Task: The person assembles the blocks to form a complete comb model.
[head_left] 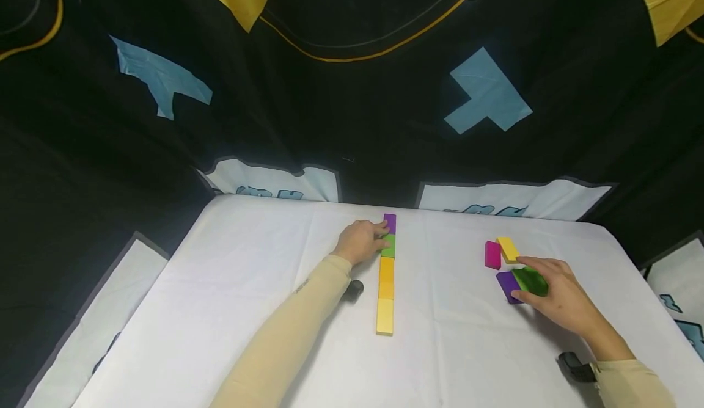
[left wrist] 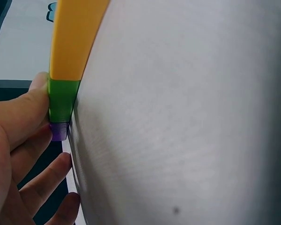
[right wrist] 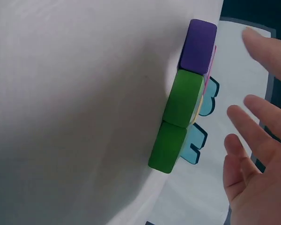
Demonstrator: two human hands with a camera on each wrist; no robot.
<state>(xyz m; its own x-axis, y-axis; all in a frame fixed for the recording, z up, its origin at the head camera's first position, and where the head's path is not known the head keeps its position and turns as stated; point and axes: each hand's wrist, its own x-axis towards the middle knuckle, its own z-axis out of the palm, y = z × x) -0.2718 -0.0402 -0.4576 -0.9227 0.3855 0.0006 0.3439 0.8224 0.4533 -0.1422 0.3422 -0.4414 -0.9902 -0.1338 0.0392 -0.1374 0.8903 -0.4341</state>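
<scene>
A straight row of blocks runs away from me on the white table: a pale yellow block point(head_left: 385, 317), an orange block point(head_left: 387, 278), a green block point(head_left: 388, 246) and a purple block point(head_left: 390, 223) at the far end. My left hand point(head_left: 360, 241) touches the green and purple blocks from the left, its other fingers spread in the left wrist view. To the right, my right hand point(head_left: 561, 295) hovers with spread fingers over a loose cluster. Two green blocks point(right wrist: 182, 98) and a purple block point(right wrist: 198, 47) stand apart from its fingers in the right wrist view.
Beyond the right hand lie a magenta block point(head_left: 492, 255) and a yellow block point(head_left: 508, 250). The white tablecloth point(head_left: 247, 261) covers the table. A black patterned curtain point(head_left: 352, 121) hangs behind its far edge.
</scene>
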